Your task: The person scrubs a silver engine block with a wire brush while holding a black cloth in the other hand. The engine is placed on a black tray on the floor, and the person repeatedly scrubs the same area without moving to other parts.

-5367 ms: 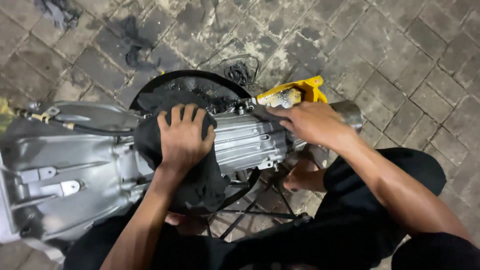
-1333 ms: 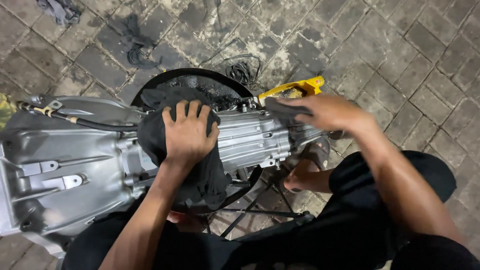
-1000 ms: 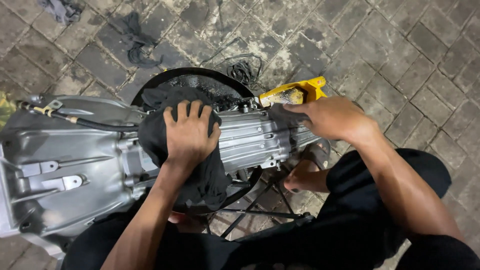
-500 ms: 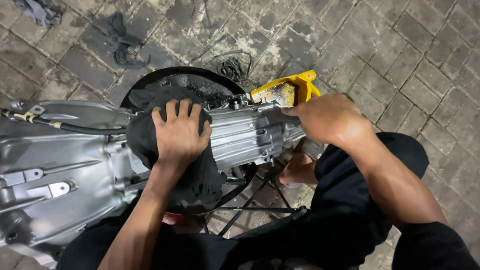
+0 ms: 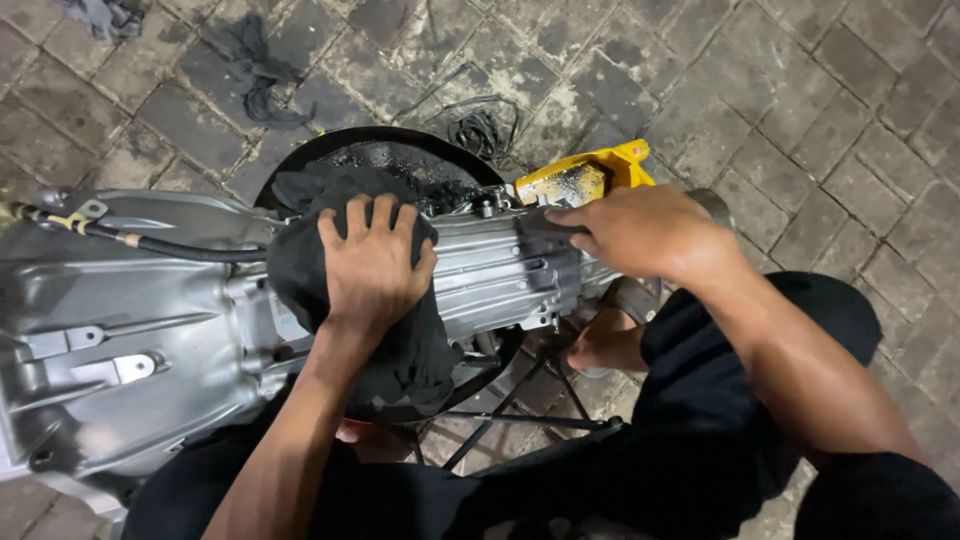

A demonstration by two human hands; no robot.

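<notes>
1. We see a silver-grey ribbed metal gearbox housing [image 5: 180,330].
2. We see a plain black cloth [image 5: 400,350] draped on it.
3. We see a yellow, grime-stained plastic container [image 5: 585,180].
4. We see grey, dark-blotched paving bricks [image 5: 800,120].

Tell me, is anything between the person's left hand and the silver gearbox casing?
Yes. A black cloth lies draped over the silver gearbox casing, and the left hand presses flat on that cloth, so its palm rests on fabric rather than on the metal.

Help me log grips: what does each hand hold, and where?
Left hand presses the black cloth's middle onto the gearbox; right hand pinches a dark pad's end.
</notes>
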